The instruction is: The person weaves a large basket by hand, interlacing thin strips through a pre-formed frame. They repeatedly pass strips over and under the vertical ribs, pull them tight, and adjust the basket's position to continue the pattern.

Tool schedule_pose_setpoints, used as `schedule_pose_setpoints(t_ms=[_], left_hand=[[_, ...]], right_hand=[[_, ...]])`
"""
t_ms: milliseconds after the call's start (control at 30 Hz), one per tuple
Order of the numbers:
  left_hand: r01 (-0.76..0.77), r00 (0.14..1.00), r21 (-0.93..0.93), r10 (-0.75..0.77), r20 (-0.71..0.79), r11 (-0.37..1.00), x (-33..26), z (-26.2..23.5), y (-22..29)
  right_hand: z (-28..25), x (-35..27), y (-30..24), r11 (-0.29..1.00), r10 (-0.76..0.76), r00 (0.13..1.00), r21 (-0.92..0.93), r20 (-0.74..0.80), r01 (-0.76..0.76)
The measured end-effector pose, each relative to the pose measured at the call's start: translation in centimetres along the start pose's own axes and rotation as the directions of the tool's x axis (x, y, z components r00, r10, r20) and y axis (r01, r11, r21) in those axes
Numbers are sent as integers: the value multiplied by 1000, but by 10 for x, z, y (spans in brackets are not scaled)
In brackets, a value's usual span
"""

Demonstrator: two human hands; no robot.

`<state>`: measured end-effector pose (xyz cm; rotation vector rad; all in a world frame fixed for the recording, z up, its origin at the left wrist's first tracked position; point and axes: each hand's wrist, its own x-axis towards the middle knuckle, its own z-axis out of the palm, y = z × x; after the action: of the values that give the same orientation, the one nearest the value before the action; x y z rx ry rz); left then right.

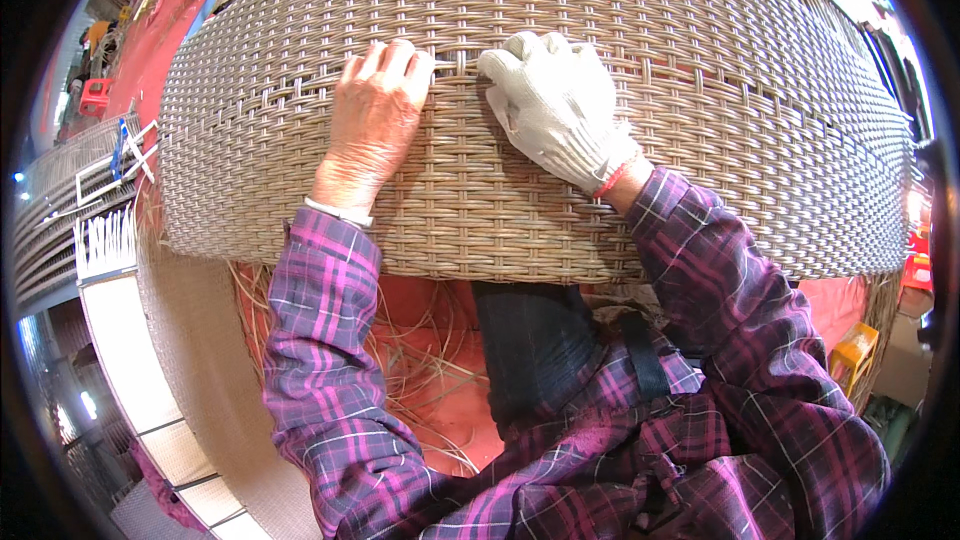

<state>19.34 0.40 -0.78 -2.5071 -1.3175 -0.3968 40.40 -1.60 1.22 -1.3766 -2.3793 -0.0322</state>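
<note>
A large panel of brown woven wicker [500,175] spreads in front of me, with a line of gaps in its weave running across. My left hand [378,110] is bare, with a pale band at the wrist. Its fingers curl closed against the weave beside a gap left of centre. Just to the right, my right hand [560,100] wears a white knit glove [570,115] and is also closed, bent down on the same row of strands. Both sets of fingertips are partly hidden, so whether a loose strand lies in them does not show.
Loose wicker strands [430,360] lie on the red floor [410,325] below the panel. Stacked woven pieces and white frames [105,240] stand at the left. A red stool [95,97] is farther off there. At the right sits a yellow stool [853,352].
</note>
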Motion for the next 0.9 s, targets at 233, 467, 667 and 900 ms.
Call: schedule_pose_setpoints(t_ms=[233,467,667,900], left_hand=[[15,998,35,-13,-55,999,4,4,2],[359,905,-418,-421,-63,834,-7,5,-11],[560,773,-272,-611,-167,783,-113,-41,-10],[303,-165,-913,-959,232,-273,-202,-53,61]], right_hand=[[4,0,-6,999,-18,996,39,-86,21],[2,11,-10,999,34,999,29,30,-35],[-6,8,-13,998,-34,999,59,-33,35],[-16,10,-22,999,-29,1000,46,10,29]])
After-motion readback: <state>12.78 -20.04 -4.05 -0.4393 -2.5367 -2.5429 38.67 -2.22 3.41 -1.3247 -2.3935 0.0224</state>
